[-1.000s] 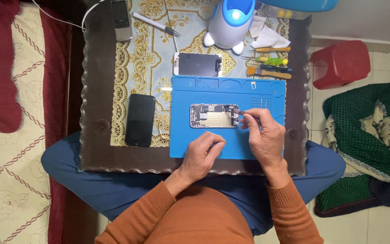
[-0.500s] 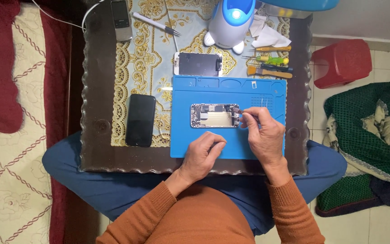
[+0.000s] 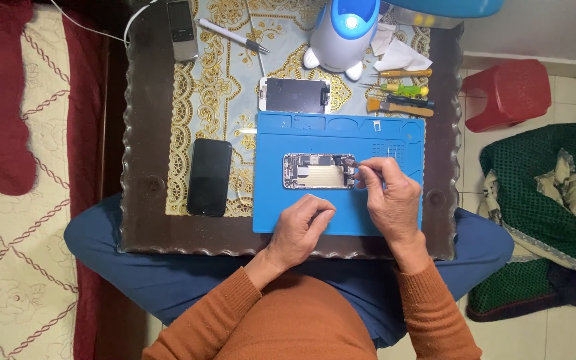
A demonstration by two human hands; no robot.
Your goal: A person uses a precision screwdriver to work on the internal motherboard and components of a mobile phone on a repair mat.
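Blue silicone mat (image 3: 395, 220) covers the near right part of the counter (image 3: 148, 167), its front edge close to the counter's scalloped rim. The opened phone (image 3: 318, 171) lies in the mat's middle with bare mat all round it, more to the left than to the right, where the hands take up the room. Its long axis runs left to right, insides facing up.

The right hand (image 3: 391, 200) rests on the mat just right of the phone, its fingers (image 3: 367, 172) pinched together at the phone's right end; they seem to grip a thin tool, too small to make out. The left hand (image 3: 301, 227) sits on the mat just in front of the phone, fingers curled into a loose fist, apart from the phone and holding nothing I can see.

Beyond the mat's far edge lie a detached screen (image 3: 295, 95) and some hand tools (image 3: 401, 97); a black phone (image 3: 209, 177) lies left of the mat.
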